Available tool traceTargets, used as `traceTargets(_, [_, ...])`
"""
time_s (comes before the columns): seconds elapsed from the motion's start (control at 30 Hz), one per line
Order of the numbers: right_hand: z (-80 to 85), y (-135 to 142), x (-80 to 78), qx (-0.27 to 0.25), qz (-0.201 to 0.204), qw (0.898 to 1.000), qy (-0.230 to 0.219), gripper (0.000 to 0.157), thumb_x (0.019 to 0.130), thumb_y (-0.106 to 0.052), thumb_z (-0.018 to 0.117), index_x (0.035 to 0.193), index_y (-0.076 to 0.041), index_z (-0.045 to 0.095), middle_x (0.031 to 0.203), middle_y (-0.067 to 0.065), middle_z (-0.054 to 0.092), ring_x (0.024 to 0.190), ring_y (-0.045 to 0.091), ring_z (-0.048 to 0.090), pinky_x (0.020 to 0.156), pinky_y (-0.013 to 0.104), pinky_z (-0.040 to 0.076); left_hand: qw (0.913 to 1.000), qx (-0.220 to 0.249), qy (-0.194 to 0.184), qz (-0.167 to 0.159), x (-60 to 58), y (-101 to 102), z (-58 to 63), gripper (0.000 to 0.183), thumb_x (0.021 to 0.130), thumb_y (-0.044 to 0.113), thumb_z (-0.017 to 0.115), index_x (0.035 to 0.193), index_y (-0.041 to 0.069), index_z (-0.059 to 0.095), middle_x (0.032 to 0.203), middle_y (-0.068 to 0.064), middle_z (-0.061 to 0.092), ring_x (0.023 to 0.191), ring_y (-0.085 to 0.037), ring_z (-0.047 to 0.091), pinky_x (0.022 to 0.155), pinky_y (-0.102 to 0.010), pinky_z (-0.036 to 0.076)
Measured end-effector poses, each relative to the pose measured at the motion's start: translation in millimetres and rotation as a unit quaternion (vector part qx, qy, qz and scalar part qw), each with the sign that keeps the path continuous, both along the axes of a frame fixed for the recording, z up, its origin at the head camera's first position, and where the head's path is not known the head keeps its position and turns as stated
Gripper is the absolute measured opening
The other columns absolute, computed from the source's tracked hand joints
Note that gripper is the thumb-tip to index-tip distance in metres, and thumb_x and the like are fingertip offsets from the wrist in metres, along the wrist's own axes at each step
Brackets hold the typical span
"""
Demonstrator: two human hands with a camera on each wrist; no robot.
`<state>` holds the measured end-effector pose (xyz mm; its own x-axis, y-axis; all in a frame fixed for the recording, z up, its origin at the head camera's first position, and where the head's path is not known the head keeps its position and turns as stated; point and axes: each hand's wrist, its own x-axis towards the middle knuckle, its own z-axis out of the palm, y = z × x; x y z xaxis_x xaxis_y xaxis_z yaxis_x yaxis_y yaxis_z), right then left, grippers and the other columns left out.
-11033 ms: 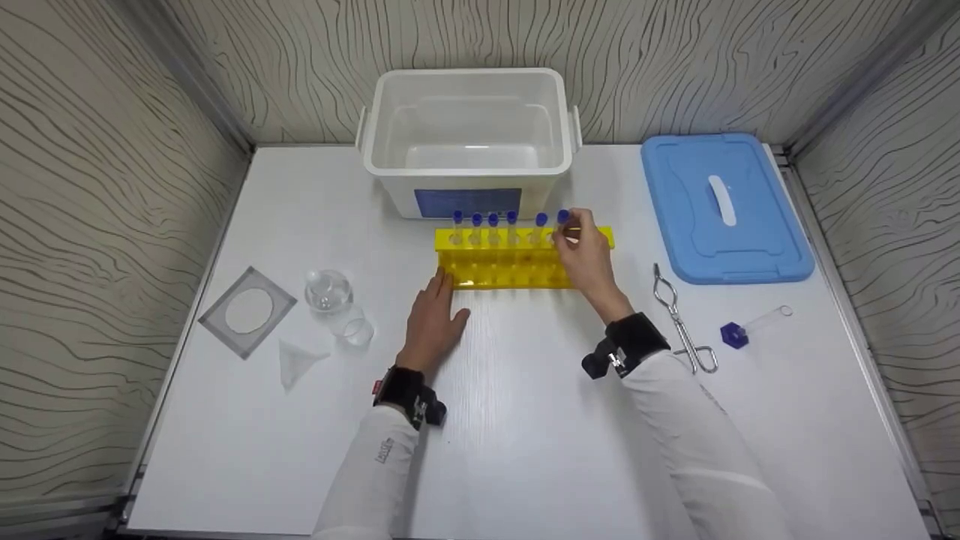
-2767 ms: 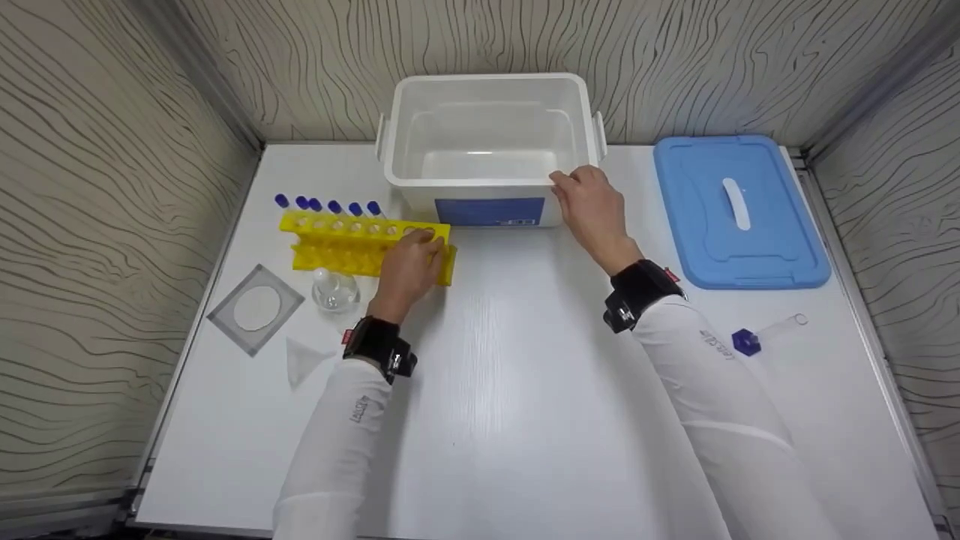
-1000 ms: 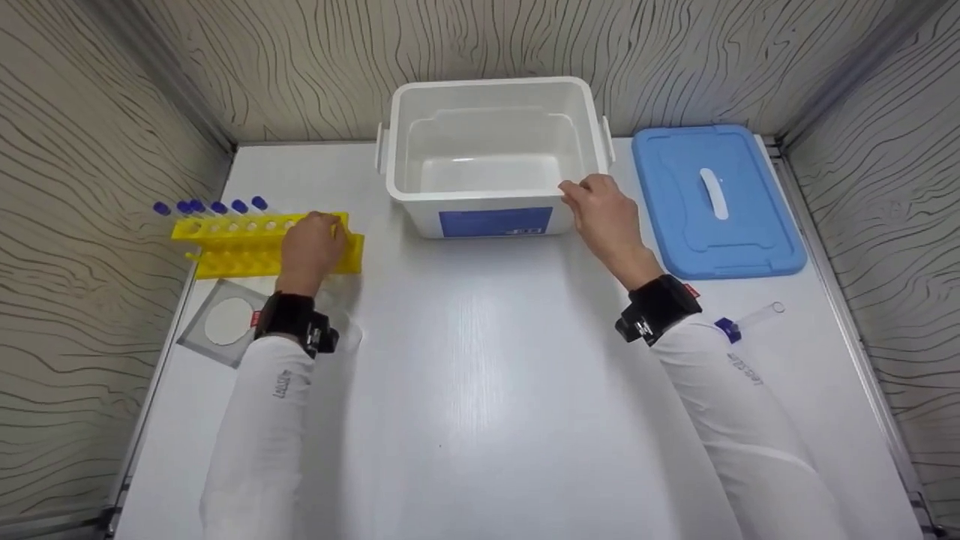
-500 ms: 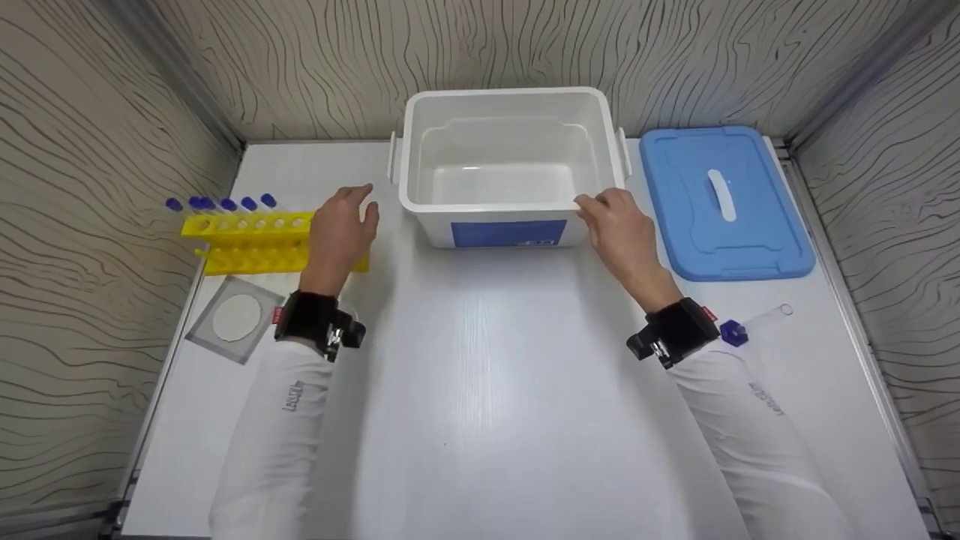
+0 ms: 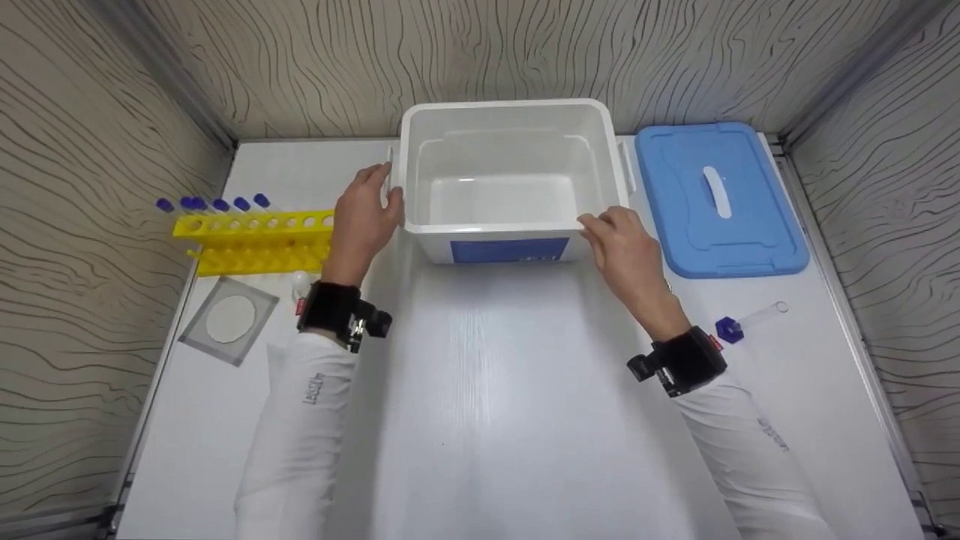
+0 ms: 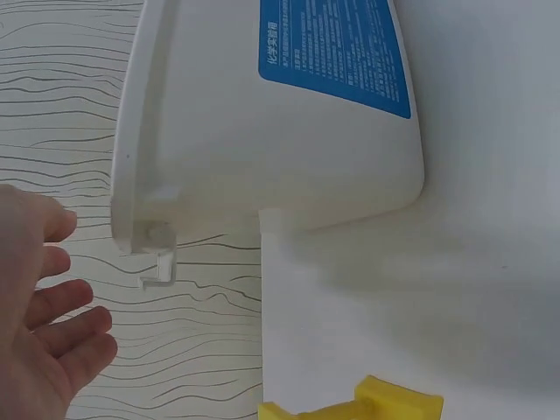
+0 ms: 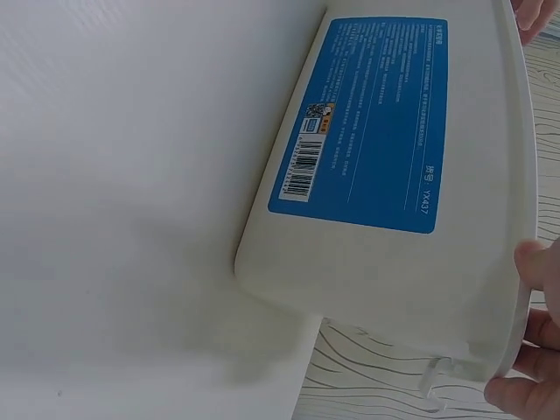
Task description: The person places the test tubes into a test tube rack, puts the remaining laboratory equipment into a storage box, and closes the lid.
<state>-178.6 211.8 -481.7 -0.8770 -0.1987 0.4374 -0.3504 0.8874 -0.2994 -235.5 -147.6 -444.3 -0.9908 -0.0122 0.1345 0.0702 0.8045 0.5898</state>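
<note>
A white plastic storage box with a blue label stands uncovered at the table's back. My right hand grips its front right rim, thumb on the near face and fingers over the edge, as the right wrist view shows. At the left rim is my left hand, thumb and fingers spread beside the side handle. In the left wrist view its fingers are apart from the rim. Left of that hand stands a yellow test tube rack with several blue-capped tubes, its right end hidden by the hand.
The blue lid lies right of the box. In front of it is a test tube with a purple hexagonal base. A grey square with a white disc lies at left, near a white knob half hidden by my left wrist.
The rack has moved from before the box to the left, and my left hand has let go of it and come to the box. My right hand, from the rack, now holds the box, drawn slightly nearer.
</note>
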Motion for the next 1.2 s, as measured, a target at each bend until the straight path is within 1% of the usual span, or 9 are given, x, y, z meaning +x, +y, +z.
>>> traceTargets(0.07, [-1.4, 1, 4.9, -0.001, -0.002, 1.0, 0.006, 0.021, 0.097, -0.02, 0.063, 0.113, -0.012, 0.074, 0.095, 0.015, 0.063, 0.093, 0.032, 0.063, 0.061, 0.043, 0.058, 0.9999, 0.001, -0.011, -0.005, -1.4, 5, -1.0, 0.05, 0.1, 0.026, 0.055, 0.145, 0.006, 0.049, 0.149, -0.019, 0.05, 0.135, -0.034, 0.052, 0.115, -0.045, 0.042])
traceTargets(0.23, [-3.2, 0, 14.8, -0.004, 0.003, 1.0, 0.011, 0.02, 0.097, -0.02, 0.064, 0.113, -0.012, 0.074, 0.095, 0.014, 0.064, 0.094, 0.031, 0.063, 0.063, 0.042, 0.058, 0.999, -0.008, -0.042, -0.013, -3.1, 13, -9.6, 0.053, 0.101, 0.029, 0.053, 0.149, 0.009, 0.044, 0.155, -0.017, 0.043, 0.141, -0.033, 0.047, 0.119, -0.046, 0.037])
traceTargets(0.4, [-3.3, -5, 22.0, -0.01, 0.016, 1.0, 0.014, 0.02, 0.094, -0.018, 0.067, 0.111, -0.011, 0.075, 0.095, 0.014, 0.065, 0.093, 0.031, 0.064, 0.064, 0.042, 0.058, 0.9983, -0.011, -0.054, -0.016, -4.5, 13, -15.0, 0.057, 0.101, 0.031, 0.052, 0.152, 0.008, 0.039, 0.159, -0.017, 0.037, 0.145, -0.034, 0.04, 0.121, -0.047, 0.034])
traceTargets(0.53, [-1.9, -7, 29.1, -0.005, 0.022, 1.0, 0.01, 0.02, 0.094, -0.017, 0.067, 0.111, -0.011, 0.075, 0.095, 0.015, 0.065, 0.092, 0.032, 0.065, 0.064, 0.042, 0.059, 0.9976, -0.025, -0.062, -0.021, -4.8, 10, -17.8, 0.062, 0.102, 0.032, 0.051, 0.155, 0.007, 0.032, 0.162, -0.017, 0.03, 0.148, -0.034, 0.036, 0.122, -0.047, 0.032])
traceTargets(0.67, [-2.7, -8, 35.6, 0.003, 0.022, 1.0, 0.006, 0.02, 0.095, -0.018, 0.066, 0.112, -0.011, 0.074, 0.096, 0.014, 0.066, 0.092, 0.031, 0.065, 0.063, 0.039, 0.059, 0.9968, -0.021, -0.074, -0.019, -2.5, 9, -20.8, 0.06, 0.102, 0.023, 0.048, 0.156, 0.006, 0.027, 0.164, -0.015, 0.025, 0.15, -0.032, 0.032, 0.123, -0.045, 0.029])
traceTargets(0.77, [-3.5, -5, 40.0, 0.003, 0.023, 1.0, 0.007, 0.022, 0.095, -0.018, 0.065, 0.114, -0.011, 0.074, 0.097, 0.015, 0.066, 0.093, 0.031, 0.065, 0.063, 0.039, 0.059, 0.9973, -0.002, -0.072, -0.019, -0.4, 10, -22.3, 0.058, 0.101, 0.014, 0.046, 0.156, 0.006, 0.029, 0.164, -0.014, 0.027, 0.15, -0.031, 0.032, 0.124, -0.044, 0.028])
traceTargets(0.9, [-2.2, 1, 45.0, -0.002, 0.028, 1.0, 0.005, 0.023, 0.094, -0.019, 0.068, 0.114, -0.01, 0.074, 0.1, 0.016, 0.068, 0.098, 0.034, 0.065, 0.066, 0.043, 0.06, 0.9975, 0.007, -0.067, -0.022, 3.5, 13, -23.3, 0.057, 0.1, 0.011, 0.046, 0.155, 0.005, 0.032, 0.163, -0.014, 0.029, 0.15, -0.031, 0.033, 0.124, -0.044, 0.028])
traceTargets(1.03, [4.8, 4, 48.7, -0.025, 0.031, 0.999, -0.011, 0.025, 0.093, -0.02, 0.069, 0.115, -0.009, 0.074, 0.103, 0.018, 0.07, 0.101, 0.035, 0.067, 0.075, 0.047, 0.06, 0.9978, 0.009, -0.064, -0.019, 8.1, 14, -24.0, 0.057, 0.1, 0.011, 0.046, 0.154, 0.005, 0.033, 0.163, -0.014, 0.03, 0.149, -0.031, 0.033, 0.124, -0.044, 0.029])
traceTargets(1.2, [17.3, 5, 46.0, -0.084, 0.01, 0.996, -0.009, 0.027, 0.095, -0.018, 0.066, 0.119, -0.007, 0.072, 0.106, 0.019, 0.072, 0.101, 0.036, 0.067, 0.08, 0.049, 0.058, 0.9982, 0.019, -0.055, -0.011, 12.3, 11, -25.3, 0.056, 0.099, 0.009, 0.045, 0.154, 0.005, 0.035, 0.162, -0.013, 0.032, 0.148, -0.032, 0.035, 0.123, -0.044, 0.03])
